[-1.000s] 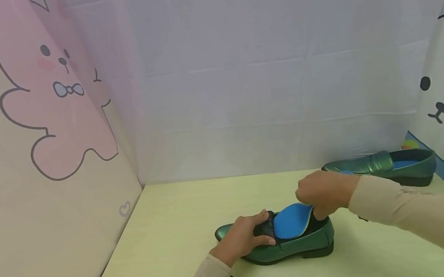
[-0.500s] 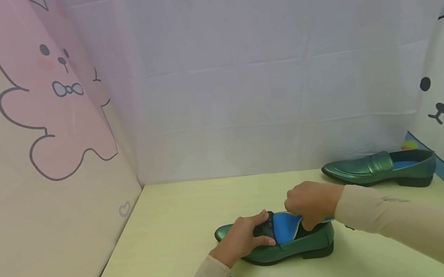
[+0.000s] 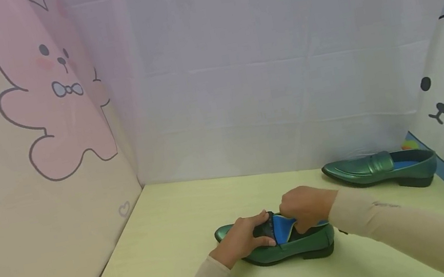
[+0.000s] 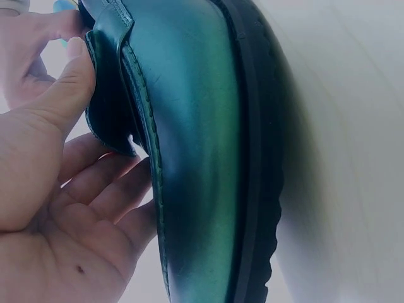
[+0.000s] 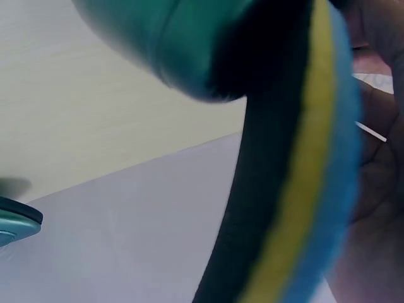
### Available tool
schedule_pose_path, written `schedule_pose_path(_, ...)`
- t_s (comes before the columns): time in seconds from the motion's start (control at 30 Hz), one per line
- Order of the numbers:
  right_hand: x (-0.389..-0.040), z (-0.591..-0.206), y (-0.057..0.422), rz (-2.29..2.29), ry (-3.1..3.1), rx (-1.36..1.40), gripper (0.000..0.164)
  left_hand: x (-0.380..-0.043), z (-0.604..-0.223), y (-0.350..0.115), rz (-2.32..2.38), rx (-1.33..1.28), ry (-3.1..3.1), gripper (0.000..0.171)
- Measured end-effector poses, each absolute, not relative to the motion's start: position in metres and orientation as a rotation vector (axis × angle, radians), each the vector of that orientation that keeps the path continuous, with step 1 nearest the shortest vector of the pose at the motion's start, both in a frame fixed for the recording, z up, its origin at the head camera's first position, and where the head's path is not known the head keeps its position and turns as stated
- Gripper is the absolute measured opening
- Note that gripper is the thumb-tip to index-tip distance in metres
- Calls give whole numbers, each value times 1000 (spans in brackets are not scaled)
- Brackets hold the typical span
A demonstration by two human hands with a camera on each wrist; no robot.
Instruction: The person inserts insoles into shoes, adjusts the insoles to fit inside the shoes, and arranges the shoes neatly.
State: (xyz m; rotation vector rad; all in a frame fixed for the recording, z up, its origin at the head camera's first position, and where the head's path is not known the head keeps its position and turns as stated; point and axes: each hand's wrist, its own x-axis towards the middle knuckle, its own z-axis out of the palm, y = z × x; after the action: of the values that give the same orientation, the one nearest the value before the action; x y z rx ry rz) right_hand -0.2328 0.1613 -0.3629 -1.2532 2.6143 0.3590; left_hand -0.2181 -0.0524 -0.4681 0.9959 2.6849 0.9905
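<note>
A shiny green loafer (image 3: 295, 248) sits sole-down on the table, toe to the left. My left hand (image 3: 240, 241) grips it at the upper; in the left wrist view the thumb lies against the raised tongue (image 4: 110, 101), with the fingers behind it. A blue insole (image 3: 281, 229) with a yellow edge is bent, its front part in the shoe opening under the tongue. My right hand (image 3: 305, 208) grips the insole above the opening and covers its middle. In the right wrist view the insole (image 5: 319, 132) shows its dark underside and curves past the green heel.
A second green loafer (image 3: 357, 171) with a blue insole inside stands at the back right of the pale yellow table (image 3: 189, 203). A white cloth backdrop (image 3: 238, 81) closes off the rear, and printed cloth hangs at both sides.
My right hand has moved left and slightly down with the insole, which now bends more sharply and shows less above the opening. The left hand and the loafer have stayed put.
</note>
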Motion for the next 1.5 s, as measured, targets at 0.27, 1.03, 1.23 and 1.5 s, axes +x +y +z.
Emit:
schedule_pose_path(0.27,-234,-370,158,354,2636,-1274,15,-217,-466,-54,992,989,2688,77)
schedule_pose_path(1.03,-229,-382,155,230,2678,-1297,14,-217,-467,-53,1002,1003,2668,76)
schedule_pose_path(1.23,-228,-386,152,228,2682,-1330,14,-215,-466,-52,1009,982,2660,75)
schedule_pose_path(1.5,-229,-390,149,193,2691,-1364,12,-216,-467,-53,1022,1010,2659,76)
